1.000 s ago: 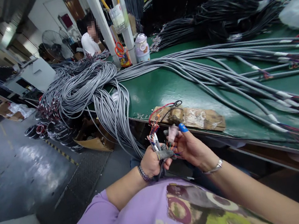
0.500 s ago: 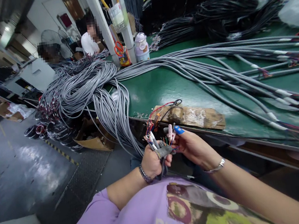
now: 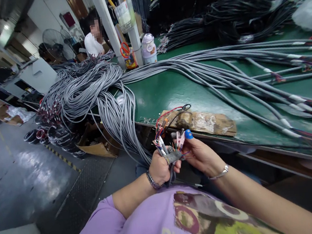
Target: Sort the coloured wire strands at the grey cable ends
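My left hand [image 3: 160,167] is closed round several grey cables [image 3: 162,146], their white-banded, stripped ends pointing up. Grey cloth [image 3: 173,157] wraps its thumb. Thin coloured wires [image 3: 186,153] stick out past that thumb toward my right hand [image 3: 204,154]. My right fingers are curled in, with a blue cover [image 3: 188,134] on the thumb tip. Right beside this tip is a pink clip [image 3: 180,140]; whether the fingers grip the clip or a wire, I cannot tell. Behind the hands, a taped wooden block [image 3: 211,122] lies at the table edge, with red and black leads [image 3: 172,111] by it.
Long grey cables [image 3: 183,61] run across the green table [image 3: 153,94], and a large heap [image 3: 91,83] hangs over its left edge. Black cable bundles [image 3: 234,10] lie at the back. Near the post stand a lilac bottle [image 3: 149,50] and orange-handled scissors [image 3: 124,49]. A person [image 3: 93,42] sits farther off.
My right hand has shifted slightly, its thumb now a little farther right. The pink clip shows wider than before. My left hand keeps its hold on the cables.
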Demonstrator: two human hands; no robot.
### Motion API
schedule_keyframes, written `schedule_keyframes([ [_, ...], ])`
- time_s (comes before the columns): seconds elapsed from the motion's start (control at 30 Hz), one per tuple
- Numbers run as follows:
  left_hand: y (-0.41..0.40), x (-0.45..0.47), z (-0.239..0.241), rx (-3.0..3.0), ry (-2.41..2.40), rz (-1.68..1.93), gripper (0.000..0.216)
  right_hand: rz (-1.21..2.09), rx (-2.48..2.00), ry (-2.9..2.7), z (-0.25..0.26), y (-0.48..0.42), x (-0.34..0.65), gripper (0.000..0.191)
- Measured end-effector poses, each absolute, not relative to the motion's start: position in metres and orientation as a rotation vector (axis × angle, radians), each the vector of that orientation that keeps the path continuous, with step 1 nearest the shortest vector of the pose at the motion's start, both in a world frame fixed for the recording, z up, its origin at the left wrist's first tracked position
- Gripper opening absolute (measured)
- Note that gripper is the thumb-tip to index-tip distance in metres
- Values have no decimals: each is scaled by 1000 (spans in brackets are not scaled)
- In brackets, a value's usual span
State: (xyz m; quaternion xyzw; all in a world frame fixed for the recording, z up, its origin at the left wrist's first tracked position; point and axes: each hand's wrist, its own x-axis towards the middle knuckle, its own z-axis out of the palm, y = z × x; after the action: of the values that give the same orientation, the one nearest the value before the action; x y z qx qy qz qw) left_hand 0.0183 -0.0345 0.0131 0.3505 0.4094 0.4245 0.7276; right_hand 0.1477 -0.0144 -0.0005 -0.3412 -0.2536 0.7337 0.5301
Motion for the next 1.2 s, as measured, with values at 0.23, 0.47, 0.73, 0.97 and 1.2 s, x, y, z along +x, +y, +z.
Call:
schedule_keyframes([
  [0.23,-36,19,11,797,954,915,49,1793,-730,-440,-4,-15,147,42],
  [0.47,-46,14,10,795,943,959,47,1849,-799,-470,3,-18,155,43],
  [0.73,-50,19,12,760,976,1071,46,1626,-894,-651,-1,-19,154,40],
  [0.97,-45,25,10,783,1014,1067,46,1662,-872,-740,-5,-13,152,52],
  [1.2,-45,26,8,805,1045,1072,46,1711,-766,-568,-8,-11,149,44],
])
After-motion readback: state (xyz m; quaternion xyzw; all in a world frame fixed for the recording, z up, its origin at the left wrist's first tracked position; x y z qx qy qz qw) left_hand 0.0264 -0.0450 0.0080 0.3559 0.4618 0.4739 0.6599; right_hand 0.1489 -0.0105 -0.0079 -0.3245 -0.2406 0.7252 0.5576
